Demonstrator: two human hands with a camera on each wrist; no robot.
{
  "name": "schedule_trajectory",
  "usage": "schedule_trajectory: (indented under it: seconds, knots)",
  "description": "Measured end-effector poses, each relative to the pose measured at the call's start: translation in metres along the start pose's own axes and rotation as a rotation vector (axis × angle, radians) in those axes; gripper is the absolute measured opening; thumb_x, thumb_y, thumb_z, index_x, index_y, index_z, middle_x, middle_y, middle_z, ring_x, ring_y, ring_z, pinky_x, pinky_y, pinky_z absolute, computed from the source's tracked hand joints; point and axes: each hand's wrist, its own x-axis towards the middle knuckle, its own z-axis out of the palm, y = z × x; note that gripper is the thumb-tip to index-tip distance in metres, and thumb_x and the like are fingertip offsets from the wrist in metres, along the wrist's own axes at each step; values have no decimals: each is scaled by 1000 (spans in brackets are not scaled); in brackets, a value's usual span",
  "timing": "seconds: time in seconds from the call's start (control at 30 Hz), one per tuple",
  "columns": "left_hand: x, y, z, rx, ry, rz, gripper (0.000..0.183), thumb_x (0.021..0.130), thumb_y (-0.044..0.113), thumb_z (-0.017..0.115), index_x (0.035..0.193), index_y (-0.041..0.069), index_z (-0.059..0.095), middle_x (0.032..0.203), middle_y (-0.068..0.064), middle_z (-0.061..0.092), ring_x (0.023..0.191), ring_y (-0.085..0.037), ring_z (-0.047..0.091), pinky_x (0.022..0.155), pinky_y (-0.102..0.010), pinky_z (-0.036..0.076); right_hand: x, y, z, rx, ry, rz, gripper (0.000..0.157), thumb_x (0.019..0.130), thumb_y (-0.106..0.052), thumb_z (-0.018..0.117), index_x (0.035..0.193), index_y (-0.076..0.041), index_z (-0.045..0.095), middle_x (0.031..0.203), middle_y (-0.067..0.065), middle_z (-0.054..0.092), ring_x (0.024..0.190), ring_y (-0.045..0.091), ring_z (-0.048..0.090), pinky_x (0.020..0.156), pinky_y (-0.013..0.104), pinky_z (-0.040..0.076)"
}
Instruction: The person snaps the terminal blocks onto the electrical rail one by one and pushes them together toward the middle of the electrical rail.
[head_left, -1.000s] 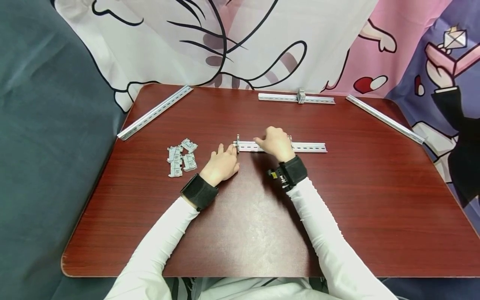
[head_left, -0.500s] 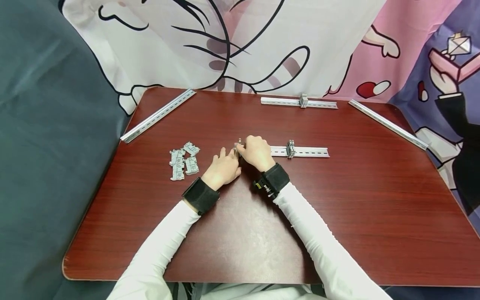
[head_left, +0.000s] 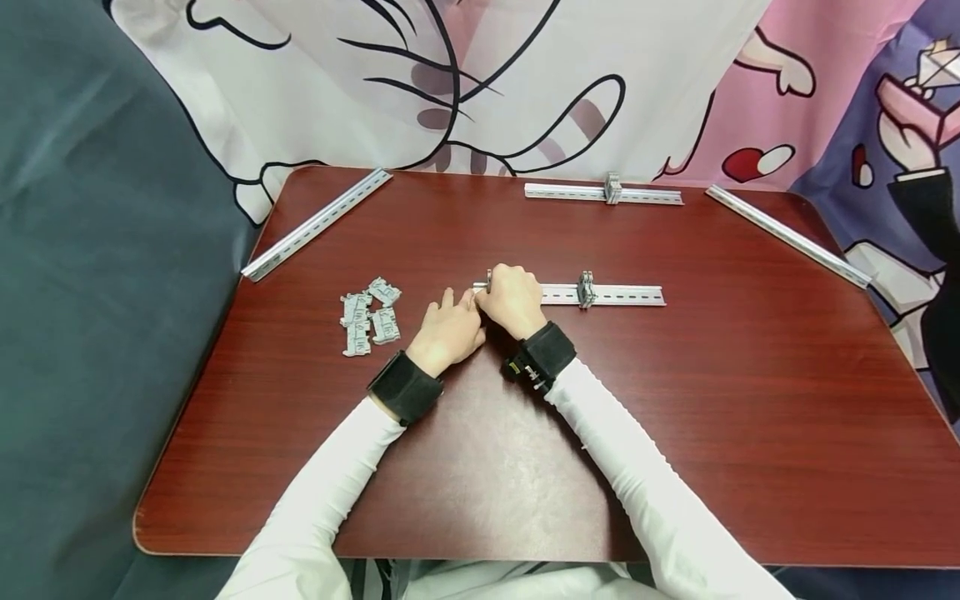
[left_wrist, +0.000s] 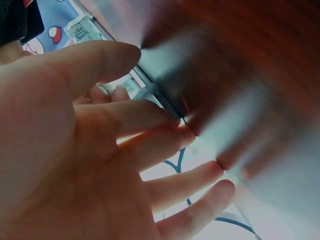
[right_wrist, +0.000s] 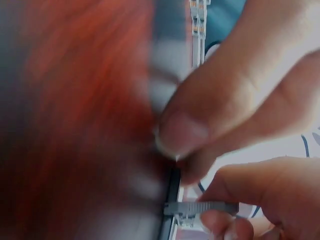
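Note:
My left hand [head_left: 448, 335] lies with its fingers spread, fingertips at the left end of a slotted metal rail [head_left: 626, 295]. In the left wrist view its fingers [left_wrist: 165, 190] are straight. My right hand [head_left: 513, 302] is curled over the same end of the rail, right beside the left fingertips. In the right wrist view its fingers lie around a thin grey terminal block [right_wrist: 200, 207] seated on the rail. Another grey block [head_left: 586, 290] stands further right on that rail. The hand hides part of the rail from the head view.
Several loose grey terminal blocks [head_left: 356, 325] lie flat to the left of the hands. A back rail [head_left: 566, 192] carries one block [head_left: 612, 189]. Slanted rails lie at the left [head_left: 318, 225] and right [head_left: 787, 235] of the brown table [head_left: 750, 417], before a printed curtain.
My right hand has moved left along the rail to its left end, uncovering the block further right and covering most of the left-end block. The left hand has hardly moved.

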Motion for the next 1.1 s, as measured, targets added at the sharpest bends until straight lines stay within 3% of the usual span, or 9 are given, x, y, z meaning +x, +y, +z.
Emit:
schedule_trajectory:
  seconds: [0.1,0.3,0.67,1.1]
  knots:
    - [0,-1,-2,4,-9,-12,62,101,32,47,151,0,29,159,-13,27,146,-41,22,108,-52,35,2,3,-4,-20,-19,25,29,79,-24,65,56,-15,51,69,8,64,71,34,67,53,41,49]
    - [1,-2,-1,0,-20,-14,63,101,33,46,152,1,26,159,-13,26,146,-41,21,109,-52,35,5,14,-11,-56,-71,65,27,81,-30,66,62,-14,56,87,14,71,85,37,69,65,47,54]
    - [-1,-2,0,-15,-20,-8,63,102,32,46,152,0,25,159,-15,26,146,-43,20,109,-54,33,4,25,-21,-43,-131,81,27,82,-31,65,63,-14,55,88,13,69,86,36,67,68,47,53]
    - [2,1,-1,-12,-11,-8,64,101,33,47,151,0,26,159,-14,27,145,-43,22,109,-54,34,3,33,-26,-60,-131,103,27,82,-32,67,64,-13,57,92,15,70,88,37,67,72,50,54]
